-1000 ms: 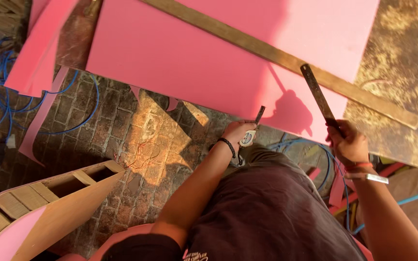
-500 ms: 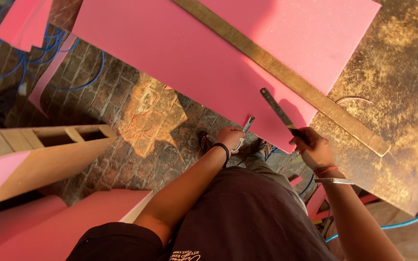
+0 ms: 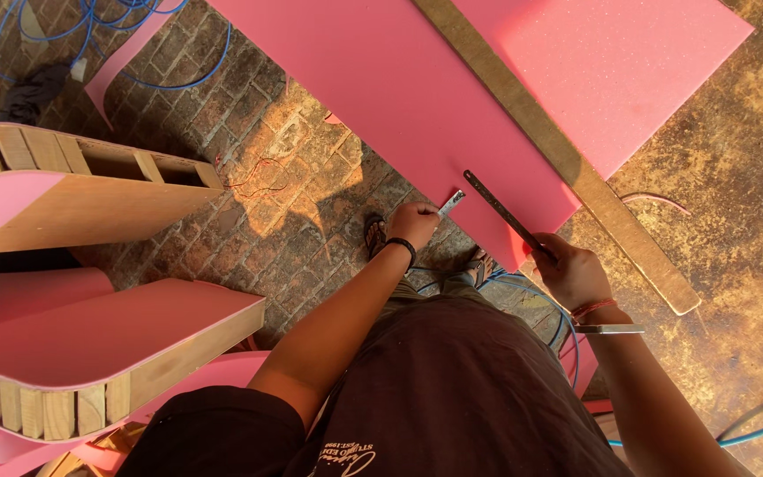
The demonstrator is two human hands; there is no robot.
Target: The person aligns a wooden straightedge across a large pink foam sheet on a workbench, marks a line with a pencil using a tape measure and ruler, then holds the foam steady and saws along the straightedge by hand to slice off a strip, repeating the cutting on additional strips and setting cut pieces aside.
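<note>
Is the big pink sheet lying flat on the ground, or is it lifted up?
Flat. The pink sheet lies spread on the ground with the long wooden strip resting across it; neither hand lifts its edge.

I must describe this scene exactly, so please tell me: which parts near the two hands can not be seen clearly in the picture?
- Left hand: its small silver tool is mostly hidden inside the fist, and too small to identify.
- Right hand: the fingers cover the near end of the thin metal strip.
- Pink sheet: cut off by the picture's top edge.
- Long wooden straightedge: its far end is cut off at that edge too.
</note>
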